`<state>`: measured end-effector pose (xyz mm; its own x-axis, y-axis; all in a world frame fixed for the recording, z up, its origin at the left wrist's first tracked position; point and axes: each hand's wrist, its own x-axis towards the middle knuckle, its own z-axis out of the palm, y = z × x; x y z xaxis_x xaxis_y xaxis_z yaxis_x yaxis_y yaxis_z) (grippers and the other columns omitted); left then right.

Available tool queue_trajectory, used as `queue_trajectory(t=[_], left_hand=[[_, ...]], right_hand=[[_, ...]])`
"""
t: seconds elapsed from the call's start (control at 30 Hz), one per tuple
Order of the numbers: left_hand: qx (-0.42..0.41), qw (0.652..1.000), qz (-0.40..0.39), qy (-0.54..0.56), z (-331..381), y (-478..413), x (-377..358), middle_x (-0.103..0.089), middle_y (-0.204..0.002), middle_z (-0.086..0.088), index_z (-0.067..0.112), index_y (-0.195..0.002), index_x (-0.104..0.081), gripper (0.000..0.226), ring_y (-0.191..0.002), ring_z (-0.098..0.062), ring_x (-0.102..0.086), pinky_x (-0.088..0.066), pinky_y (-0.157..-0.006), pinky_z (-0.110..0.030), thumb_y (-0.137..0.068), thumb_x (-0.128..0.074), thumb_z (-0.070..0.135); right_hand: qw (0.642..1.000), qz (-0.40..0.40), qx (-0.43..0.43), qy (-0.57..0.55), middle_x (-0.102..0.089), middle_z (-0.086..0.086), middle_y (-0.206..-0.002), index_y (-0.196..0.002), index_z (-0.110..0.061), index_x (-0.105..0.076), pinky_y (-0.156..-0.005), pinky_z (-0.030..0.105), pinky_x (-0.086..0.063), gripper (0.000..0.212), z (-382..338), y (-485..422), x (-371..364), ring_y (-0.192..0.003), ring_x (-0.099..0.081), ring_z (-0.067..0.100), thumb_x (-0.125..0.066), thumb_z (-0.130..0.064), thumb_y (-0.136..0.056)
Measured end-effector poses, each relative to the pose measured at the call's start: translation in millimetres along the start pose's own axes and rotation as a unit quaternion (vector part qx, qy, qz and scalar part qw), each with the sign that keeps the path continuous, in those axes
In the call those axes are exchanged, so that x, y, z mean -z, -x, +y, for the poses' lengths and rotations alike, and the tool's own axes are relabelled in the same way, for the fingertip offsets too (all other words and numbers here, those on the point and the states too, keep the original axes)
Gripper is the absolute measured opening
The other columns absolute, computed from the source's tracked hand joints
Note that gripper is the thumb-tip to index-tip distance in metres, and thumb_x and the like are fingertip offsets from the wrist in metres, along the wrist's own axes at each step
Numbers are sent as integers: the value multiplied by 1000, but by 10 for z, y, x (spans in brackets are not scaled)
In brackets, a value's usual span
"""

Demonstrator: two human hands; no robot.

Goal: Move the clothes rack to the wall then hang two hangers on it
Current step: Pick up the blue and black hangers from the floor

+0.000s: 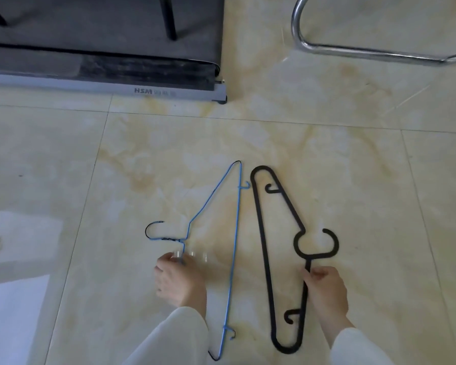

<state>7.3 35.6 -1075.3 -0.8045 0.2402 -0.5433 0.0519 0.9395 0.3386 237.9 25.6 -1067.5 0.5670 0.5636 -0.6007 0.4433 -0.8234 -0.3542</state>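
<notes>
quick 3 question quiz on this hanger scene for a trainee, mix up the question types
1. True or false: the blue wire hanger and the black plastic hanger both lie on the tiled floor.
2. Which hand is at the black hanger? A) left hand B) right hand
3. Fill in: the blue hanger's hook points to the picture's ____.

Key: 1 true; 2 B; 3 left
</notes>
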Motion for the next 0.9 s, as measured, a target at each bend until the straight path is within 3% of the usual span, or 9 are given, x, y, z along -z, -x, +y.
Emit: queue_trajectory(t=[0.3,0.43,0.57,0.63,0.8,0.9], left_hand=[[-78,988,-30,-126,7,-108,15,-53,-128,-12,13,-118,-54,30,-122,-29,-44,-28,-96,-38,-94,-36,18],[-85,988,-55,-119,24,14,187,-59,-123,-7,16,-114,-59,28,-122,-25,-47,-28,-96,-36,-94,-40,22],[-89,990,-106,-40,-4,241,555,-66,-100,-4,14,-107,-63,24,-96,-28,-57,-35,-92,-35,-92,-48,25],[-69,987,-145,20,-5,428,778,-63,-89,-2,13,-104,-66,23,-83,-24,-54,-41,-81,-31,-89,-53,25],[-26,961,-254,107,154,965,1391,-67,-79,-2,12,-81,-66,5,-73,-14,-56,-39,-55,-7,-83,-64,17],[19,945,-293,142,297,1286,1934,-63,-76,2,8,-82,-67,7,-74,-13,-56,-40,-59,-12,-83,-64,15]], right_hand=[[999,-10,-7,52,-63,14,-107,-112,-6,-57,-69,32,-38,38,-77,-51,-28,-98,-57,34,-52,-34,-87],[999,-34,-9,-1,-60,15,-95,-103,1,-57,-74,34,-38,32,-120,71,118,-83,-51,28,-58,-25,-85],[998,-56,5,-22,-60,12,-89,-93,-3,-61,-73,31,-35,18,-221,384,422,-82,-51,26,-59,-17,-84],[997,-55,16,-53,-62,13,-88,-87,-6,-62,-75,31,-36,12,-286,600,593,-83,-53,27,-62,-16,-82],[995,-73,33,-63,-65,12,-86,-86,-7,-65,-79,35,-43,14,-563,1231,986,-87,-60,31,-66,-18,-79],[991,-107,55,-55,-66,9,-83,-88,-8,-67,-82,38,-47,15,-808,1701,1250,-85,-61,29,-65,-21,-80]])
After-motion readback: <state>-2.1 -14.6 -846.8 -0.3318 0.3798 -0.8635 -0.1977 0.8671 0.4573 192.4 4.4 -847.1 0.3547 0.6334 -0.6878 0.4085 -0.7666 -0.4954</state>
